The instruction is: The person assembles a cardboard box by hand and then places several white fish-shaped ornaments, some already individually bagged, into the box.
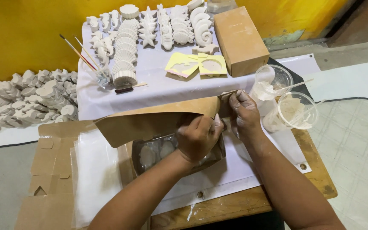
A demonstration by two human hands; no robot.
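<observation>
A brown cardboard box (154, 121) lies open in front of me, its long flap raised toward the left. Inside it, a clear plastic bag (156, 151) holds white plaster shapes. My left hand (199, 136) is closed on the box's front edge over the bag. My right hand (243, 113), dusted white, pinches the flap's right corner.
Rows of white plaster shells and starfish (150, 30) lie on a white cloth behind, with yellow moulds (196, 64), a closed brown box (240, 40), brushes in a cup (99, 72) and two plastic cups (292, 108). Flat cardboard (47, 179) lies left; a pile of casts (26, 96) is on the floor.
</observation>
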